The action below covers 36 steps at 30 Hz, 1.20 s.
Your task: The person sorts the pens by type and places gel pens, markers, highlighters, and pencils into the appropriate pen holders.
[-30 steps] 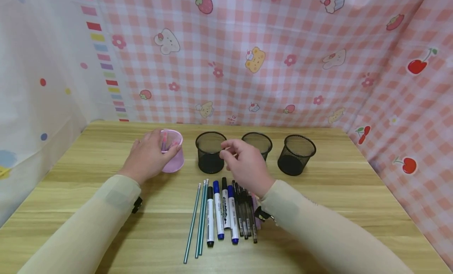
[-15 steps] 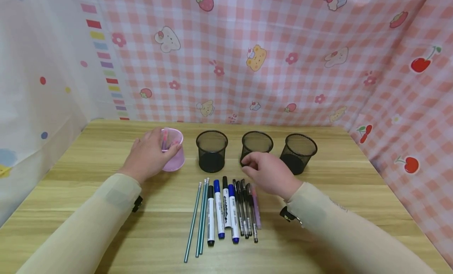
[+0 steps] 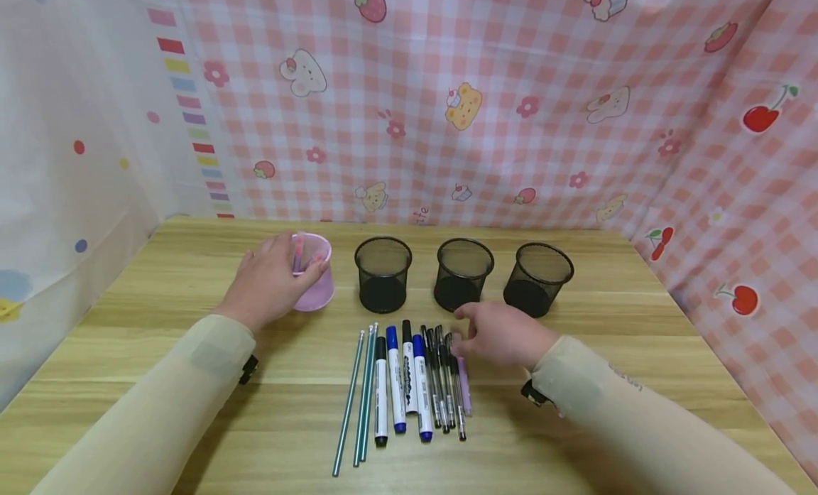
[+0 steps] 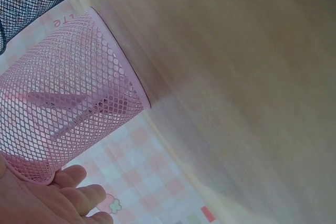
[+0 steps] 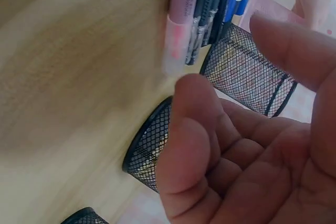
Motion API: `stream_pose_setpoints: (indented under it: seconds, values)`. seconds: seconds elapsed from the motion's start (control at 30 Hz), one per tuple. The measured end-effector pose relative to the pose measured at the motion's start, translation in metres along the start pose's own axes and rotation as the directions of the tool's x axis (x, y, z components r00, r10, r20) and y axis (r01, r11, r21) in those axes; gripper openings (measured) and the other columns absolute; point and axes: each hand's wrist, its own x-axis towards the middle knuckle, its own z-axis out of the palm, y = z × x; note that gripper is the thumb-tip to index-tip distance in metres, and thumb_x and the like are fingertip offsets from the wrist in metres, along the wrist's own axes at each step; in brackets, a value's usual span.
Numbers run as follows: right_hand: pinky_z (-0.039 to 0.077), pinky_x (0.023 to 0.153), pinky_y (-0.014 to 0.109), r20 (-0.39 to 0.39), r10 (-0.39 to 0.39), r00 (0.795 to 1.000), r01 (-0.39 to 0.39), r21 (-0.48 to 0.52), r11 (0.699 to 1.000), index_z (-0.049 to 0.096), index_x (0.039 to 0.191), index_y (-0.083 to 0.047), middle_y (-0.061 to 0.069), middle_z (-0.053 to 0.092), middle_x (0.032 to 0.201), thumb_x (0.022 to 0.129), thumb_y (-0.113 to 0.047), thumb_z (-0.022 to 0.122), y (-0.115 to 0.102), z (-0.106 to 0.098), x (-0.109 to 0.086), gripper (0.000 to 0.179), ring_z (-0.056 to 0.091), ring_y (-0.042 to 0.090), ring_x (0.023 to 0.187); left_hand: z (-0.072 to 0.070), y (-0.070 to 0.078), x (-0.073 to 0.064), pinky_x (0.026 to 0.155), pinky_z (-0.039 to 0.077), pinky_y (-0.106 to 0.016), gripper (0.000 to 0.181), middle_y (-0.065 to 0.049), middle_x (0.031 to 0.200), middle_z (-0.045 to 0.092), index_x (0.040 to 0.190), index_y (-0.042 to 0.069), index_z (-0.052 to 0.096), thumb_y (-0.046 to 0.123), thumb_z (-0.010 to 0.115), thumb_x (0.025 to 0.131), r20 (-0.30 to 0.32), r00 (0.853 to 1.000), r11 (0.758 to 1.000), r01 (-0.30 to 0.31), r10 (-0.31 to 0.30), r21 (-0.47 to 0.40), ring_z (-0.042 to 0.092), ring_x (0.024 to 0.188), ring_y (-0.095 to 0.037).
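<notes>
The pink mesh cup (image 3: pixel 316 296) is gripped at its rim by the left hand (image 3: pixel 265 285); purple pens (image 3: pixel 298 253) are contained in it; between the hands, on the wooden table (image 3: pixel 268 424), 3 teal pencils (image 3: pixel 363 395), 4 white markers (image 3: pixel 396 388) and several black pens (image 3: pixel 446 381) are laid side by side; behind them 1 black mesh cup (image 3: pixel 383 289) is placed; the purple pen (image 3: pixel 465 388) is laid just below the right hand (image 3: pixel 505 333); there the thumb and loosely bent fingers are parted; whether its cap is touched cannot be told; 2 similar cups (image 3: pixel 460 289) are set just behind that hand.
</notes>
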Motion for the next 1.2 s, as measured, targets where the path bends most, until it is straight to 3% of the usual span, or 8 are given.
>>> stream_pose_setpoints:
  seconds: [0.2,0.33,0.43,0.53,0.67,0.87,1.0,1.2]
  values:
    - [0.054,0.075,0.034,0.021,-0.031,0.999,0.031,-0.025,0.999,0.059,0.145,-0.003,-0.003,0.066,0.08,0.088,-0.028,0.086,0.003,0.007,-0.001,0.068,0.06,0.013,0.073,0.0,0.001,0.0,0.119,0.026,-0.071,0.082,-0.022,0.142,0.056,0.143,0.0,0.046,0.069,0.053,0.1,-0.005,1.0,1.0,-0.002,0.002,-0.001,0.048,0.137,-0.043]
    - [0.057,0.09,0.043,0.011,-0.044,0.999,0.045,-0.089,0.995,0.063,0.142,-0.006,-0.002,0.069,0.089,0.083,-0.033,0.089,0.003,0.011,-0.002,0.07,0.06,0.016,0.082,0.0,0.001,0.0,0.12,0.025,-0.072,0.082,-0.023,0.145,0.055,0.144,0.0,0.045,0.068,0.053,0.1,-0.003,1.0,1.0,0.001,-0.001,0.003,0.047,0.139,-0.044]
    - [0.056,0.094,0.046,0.009,-0.053,0.999,0.053,-0.111,0.992,0.065,0.138,-0.007,0.001,0.071,0.098,0.082,-0.033,0.089,0.003,0.013,-0.003,0.067,0.061,0.018,0.088,0.0,0.001,-0.001,0.12,0.024,-0.073,0.081,-0.023,0.145,0.054,0.143,0.0,0.045,0.068,0.053,0.1,-0.002,1.0,1.0,0.003,-0.003,0.01,0.047,0.14,-0.044]
    - [0.056,0.092,0.046,0.011,-0.055,0.998,0.056,-0.104,0.993,0.068,0.128,-0.009,0.002,0.072,0.103,0.081,-0.031,0.089,0.003,0.015,-0.003,0.056,0.061,0.019,0.089,0.0,0.0,0.0,0.119,0.027,-0.071,0.077,-0.022,0.141,0.056,0.138,0.001,0.047,0.068,0.053,0.101,-0.004,1.0,1.0,0.001,-0.001,0.014,0.049,0.136,-0.043]
    - [0.053,0.081,0.04,0.025,-0.049,0.998,0.051,-0.077,0.996,0.068,0.105,-0.016,-0.002,0.068,0.09,0.082,-0.028,0.089,0.003,0.016,-0.004,0.034,0.06,0.017,0.08,0.0,0.0,0.0,0.115,0.03,-0.07,0.074,-0.02,0.134,0.058,0.132,0.003,0.048,0.069,0.052,0.1,-0.005,1.0,1.0,-0.003,0.003,0.016,0.051,0.132,-0.041]
    - [0.053,0.08,0.039,0.022,-0.044,0.999,0.045,-0.063,0.997,0.066,0.101,-0.015,-0.004,0.063,0.079,0.082,-0.021,0.088,0.004,0.018,-0.004,0.03,0.059,0.017,0.078,0.0,0.0,0.001,0.117,0.027,-0.073,0.078,-0.021,0.137,0.057,0.134,0.002,0.048,0.072,0.049,0.1,-0.003,1.0,1.0,-0.003,0.003,0.018,0.05,0.135,-0.043]
    - [0.05,0.075,0.037,0.022,-0.035,0.999,0.036,-0.043,0.998,0.062,0.087,-0.017,-0.003,0.063,0.077,0.082,-0.021,0.088,0.004,0.018,-0.005,0.027,0.059,0.017,0.075,0.001,0.0,0.001,0.119,0.024,-0.074,0.082,-0.022,0.142,0.056,0.14,0.001,0.046,0.073,0.049,0.1,-0.001,1.0,1.0,0.0,0.0,0.017,0.048,0.138,-0.044]
    - [0.057,0.086,0.044,0.01,-0.022,1.0,0.022,-0.056,0.998,0.068,0.107,-0.01,-0.001,0.067,0.087,0.079,-0.022,0.091,0.005,0.019,-0.007,0.038,0.061,0.017,0.08,0.0,0.001,0.0,0.119,0.026,-0.074,0.083,-0.023,0.145,0.054,0.143,0.0,0.045,0.071,0.049,0.1,0.002,1.0,1.0,-0.001,0.001,0.02,0.047,0.139,-0.044]
